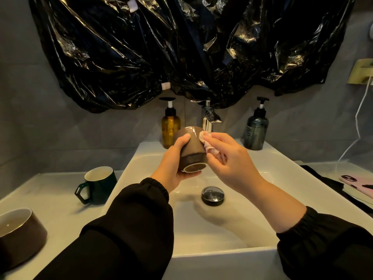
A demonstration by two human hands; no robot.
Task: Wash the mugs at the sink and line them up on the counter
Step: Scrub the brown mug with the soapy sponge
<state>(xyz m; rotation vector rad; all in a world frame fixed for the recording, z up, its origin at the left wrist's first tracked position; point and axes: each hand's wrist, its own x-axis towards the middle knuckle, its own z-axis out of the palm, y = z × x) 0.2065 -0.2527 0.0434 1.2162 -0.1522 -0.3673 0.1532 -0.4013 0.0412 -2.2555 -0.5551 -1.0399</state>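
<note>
Over the white sink (pixel 141 158) my left hand (pixel 173 168) holds a brown mug (pixel 192 152) tilted, its base toward me and its mouth toward the tap (pixel 207 118). My right hand (pixel 228 156) presses a small white cloth (pixel 207 142) against the mug's right side. A dark green mug (pixel 100 184) with an angular handle stands upright on the counter left of the sink. A wide brown mug (pixel 20 233) stands at the near left edge, only partly in view.
An amber pump bottle (pixel 170 126) and a dark blue-green pump bottle (pixel 256 130) flank the tap. A chrome drain plug (pixel 213 195) sits in the basin. Black plastic sheeting (pixel 181 47) covers the wall above. A pink phone (pixel 357 181) on a dark cloth lies at the right.
</note>
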